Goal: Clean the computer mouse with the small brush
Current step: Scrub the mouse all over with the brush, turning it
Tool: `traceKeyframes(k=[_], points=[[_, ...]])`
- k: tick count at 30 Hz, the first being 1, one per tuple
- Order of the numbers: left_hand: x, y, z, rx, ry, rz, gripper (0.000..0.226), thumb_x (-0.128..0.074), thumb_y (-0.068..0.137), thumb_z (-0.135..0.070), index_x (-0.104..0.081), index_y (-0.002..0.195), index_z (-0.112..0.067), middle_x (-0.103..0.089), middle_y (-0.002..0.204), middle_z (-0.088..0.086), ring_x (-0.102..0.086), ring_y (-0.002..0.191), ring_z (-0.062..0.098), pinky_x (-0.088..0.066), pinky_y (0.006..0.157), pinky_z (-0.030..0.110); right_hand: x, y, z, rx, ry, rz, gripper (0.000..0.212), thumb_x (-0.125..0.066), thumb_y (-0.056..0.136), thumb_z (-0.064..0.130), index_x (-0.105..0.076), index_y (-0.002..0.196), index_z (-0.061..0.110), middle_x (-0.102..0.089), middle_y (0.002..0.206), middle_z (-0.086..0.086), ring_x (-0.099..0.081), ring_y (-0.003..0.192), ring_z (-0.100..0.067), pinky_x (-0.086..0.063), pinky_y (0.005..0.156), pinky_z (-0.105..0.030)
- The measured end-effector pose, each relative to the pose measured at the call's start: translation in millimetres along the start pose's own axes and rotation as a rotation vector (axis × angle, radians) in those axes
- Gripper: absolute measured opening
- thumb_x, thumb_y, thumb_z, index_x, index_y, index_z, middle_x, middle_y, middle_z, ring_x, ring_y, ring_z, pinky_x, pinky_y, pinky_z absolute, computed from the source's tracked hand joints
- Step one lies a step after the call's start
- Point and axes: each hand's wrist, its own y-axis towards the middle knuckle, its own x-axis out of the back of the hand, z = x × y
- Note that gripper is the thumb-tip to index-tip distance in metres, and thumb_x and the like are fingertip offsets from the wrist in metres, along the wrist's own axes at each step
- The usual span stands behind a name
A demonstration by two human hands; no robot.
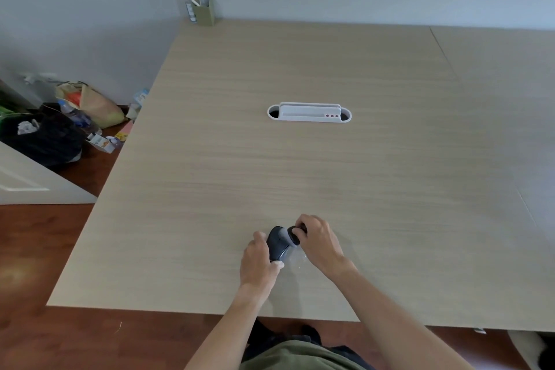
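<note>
Dark mouse, one brush, two hands

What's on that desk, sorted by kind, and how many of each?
Computer mouse, dark, held by the left hand: 1
Small brush, in the right hand: 1
White holder tray at mid-table: 1
Olive cardboard box at the far corner: 1
Total: 4
</note>
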Motion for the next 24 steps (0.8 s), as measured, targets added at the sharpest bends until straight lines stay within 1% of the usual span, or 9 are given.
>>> traceKeyframes(k=[4, 6, 9, 12, 14, 17, 19, 21, 24], points=[[2, 1, 0, -0.005, 0.103, 0.041, 0.074, -0.077, 0.074, -0.025, -0.032, 0.132, -0.021, -0.057, 0.105, 0.009, -0.059, 0.095, 0.028, -0.051, 0.076, 0.034, 1, -2, -2, -0.021, -0.022, -0.017, 0.013, -0.055, 0.087, 0.019, -0.062, 0.079, 0.011, -0.064, 0.084, -0.001, -0.059, 0.074, -0.025, -0.042, 0.056, -0.032], [2, 1, 2, -0.007, 0.144, 0.043, 0.077, -0.075, 0.076, -0.031, -0.03, 0.139, -0.028, -0.057, 0.105, 0.009, -0.058, 0.096, 0.028, -0.051, 0.08, 0.036, 2, 1, 0, -0.019, 0.008, -0.044, 0.012, -0.055, 0.086, 0.018, -0.061, 0.078, 0.011, -0.063, 0.082, 0.0, -0.058, 0.073, -0.024, -0.042, 0.057, -0.032], [4, 3, 2, -0.008, 0.205, 0.061, 0.077, -0.072, 0.078, -0.038, -0.031, 0.143, -0.033, -0.057, 0.106, 0.007, -0.059, 0.095, 0.027, -0.049, 0.08, 0.033, -1, 0, -2, -0.015, 0.125, -0.023, 0.01, -0.058, 0.084, 0.013, -0.06, 0.076, 0.01, -0.061, 0.076, 0.0, -0.053, 0.066, -0.02, -0.044, 0.058, -0.034], [5, 9, 2, -0.023, 0.256, 0.085, 0.079, -0.073, 0.077, -0.042, -0.032, 0.144, -0.033, -0.059, 0.108, 0.007, -0.06, 0.097, 0.026, -0.05, 0.082, 0.033, -3, -3, -8, -0.016, 0.21, 0.028, 0.009, -0.065, 0.079, 0.011, -0.064, 0.071, 0.008, -0.062, 0.066, -0.002, -0.048, 0.058, -0.015, -0.042, 0.055, -0.028], [8, 12, 2, -0.048, 0.311, 0.112, 0.081, -0.073, 0.075, -0.044, -0.033, 0.144, -0.03, -0.061, 0.11, 0.005, -0.06, 0.101, 0.024, -0.051, 0.084, 0.034, -1, -5, -9, -0.015, 0.217, 0.048, 0.009, -0.066, 0.078, 0.012, -0.066, 0.07, 0.009, -0.065, 0.065, -0.001, -0.05, 0.057, -0.013, -0.044, 0.055, -0.028], [14, 16, -3, -0.085, 0.444, 0.168, 0.09, -0.078, 0.064, -0.045, -0.036, 0.14, -0.025, -0.059, 0.117, 0.004, -0.059, 0.106, 0.025, -0.05, 0.085, 0.036, 2, -7, -10, -0.024, 0.266, -0.032, 0.011, -0.065, 0.08, 0.011, -0.066, 0.07, 0.008, -0.064, 0.064, -0.003, -0.047, 0.055, -0.012, -0.04, 0.052, -0.021], [17, 19, -7, -0.139, 0.53, 0.191, 0.096, -0.083, 0.058, -0.037, -0.032, 0.139, -0.028, -0.05, 0.122, 0.005, -0.057, 0.105, 0.028, -0.051, 0.084, 0.039, 1, -8, -11, -0.024, 0.312, -0.098, 0.009, -0.066, 0.082, 0.008, -0.067, 0.073, 0.005, -0.065, 0.065, -0.006, -0.045, 0.055, -0.011, -0.037, 0.053, -0.017], [18, 23, -7, -0.229, 0.591, 0.222, 0.099, -0.082, 0.064, -0.021, -0.024, 0.144, -0.033, -0.041, 0.129, 0.005, -0.054, 0.107, 0.029, -0.053, 0.085, 0.04, -4, -12, -13, -0.013, 0.29, -0.076, 0.008, -0.066, 0.082, 0.007, -0.067, 0.074, 0.006, -0.062, 0.063, -0.001, -0.045, 0.054, -0.009, -0.037, 0.053, -0.017], [19, 29, -8, -0.275, 0.639, 0.302, 0.096, -0.075, 0.073, -0.01, -0.023, 0.149, -0.034, -0.037, 0.134, 0.006, -0.054, 0.111, 0.03, -0.052, 0.087, 0.04, -8, -19, -17, -0.028, 0.23, -0.003, 0.012, -0.065, 0.079, 0.01, -0.066, 0.068, 0.011, -0.06, 0.058, 0.004, -0.047, 0.052, -0.011, -0.042, 0.052, -0.026]])
